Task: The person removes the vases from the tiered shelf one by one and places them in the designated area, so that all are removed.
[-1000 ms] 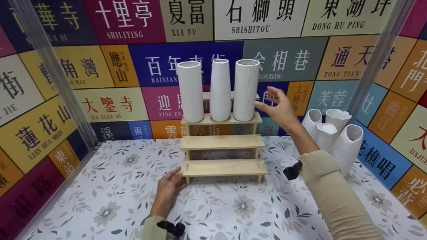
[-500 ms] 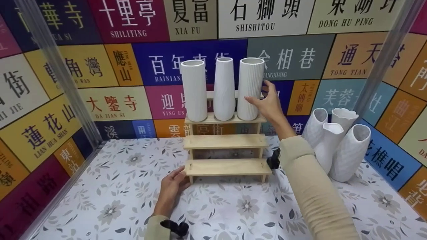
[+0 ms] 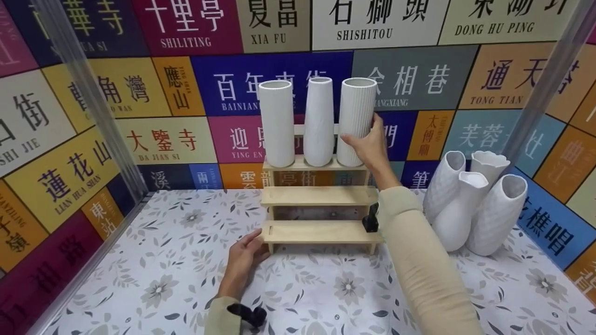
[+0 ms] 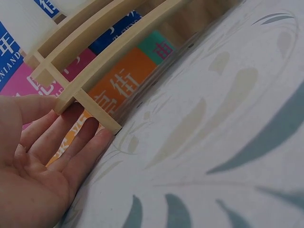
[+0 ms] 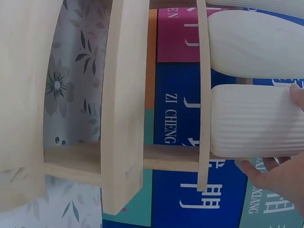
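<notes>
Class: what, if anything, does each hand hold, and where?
Right hand: ribbed white vase, by its right side near mid-height. Left hand: wooden tiered stand, left end of its bottom shelf.

Before you, the rack (image 3: 321, 197) stands on the table (image 3: 153, 260), the wall (image 3: 274, 60) behind it. On its top shelf (image 3: 299, 164), left to right, stand the left vase (image 3: 278, 125), middle vase (image 3: 319, 125) and right vase (image 3: 356, 111). Your left hand (image 3: 243, 255) is at the left end of the bottom shelf (image 3: 321, 230), your right hand (image 3: 373, 145) around the right side of the right vase. Right of the rack, a cluster of four vases (image 3: 497, 218) stands on the table.
</notes>
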`<state>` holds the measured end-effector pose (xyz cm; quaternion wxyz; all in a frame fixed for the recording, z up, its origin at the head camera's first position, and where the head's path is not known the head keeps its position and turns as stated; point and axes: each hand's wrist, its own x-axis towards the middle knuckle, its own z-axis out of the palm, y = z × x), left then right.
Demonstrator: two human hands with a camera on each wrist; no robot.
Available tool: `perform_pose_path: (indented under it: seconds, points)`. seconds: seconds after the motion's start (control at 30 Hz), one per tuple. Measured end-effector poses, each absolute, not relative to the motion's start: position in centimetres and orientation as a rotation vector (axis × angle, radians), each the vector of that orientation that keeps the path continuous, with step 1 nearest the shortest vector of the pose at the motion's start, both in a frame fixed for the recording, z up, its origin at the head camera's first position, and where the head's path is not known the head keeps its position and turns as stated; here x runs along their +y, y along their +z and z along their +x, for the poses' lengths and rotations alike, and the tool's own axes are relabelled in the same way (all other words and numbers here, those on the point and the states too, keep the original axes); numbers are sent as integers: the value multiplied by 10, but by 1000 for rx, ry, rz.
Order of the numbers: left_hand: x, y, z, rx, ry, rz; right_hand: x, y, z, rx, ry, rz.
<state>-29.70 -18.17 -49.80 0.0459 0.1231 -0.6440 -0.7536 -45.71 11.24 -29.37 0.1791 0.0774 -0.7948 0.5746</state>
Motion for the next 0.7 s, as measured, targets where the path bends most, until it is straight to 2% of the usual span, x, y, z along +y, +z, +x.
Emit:
perform_pose_path:
  seconds: [0.27, 0.7]
  points:
    - [-177, -498, -299, -1953, -2309, 359, 116, -294, -458, -2207, 1596, 180]
    - [-183, -499, -299, -1953, -2311, 386, 129, -290, -436, -2164, 1575, 194]
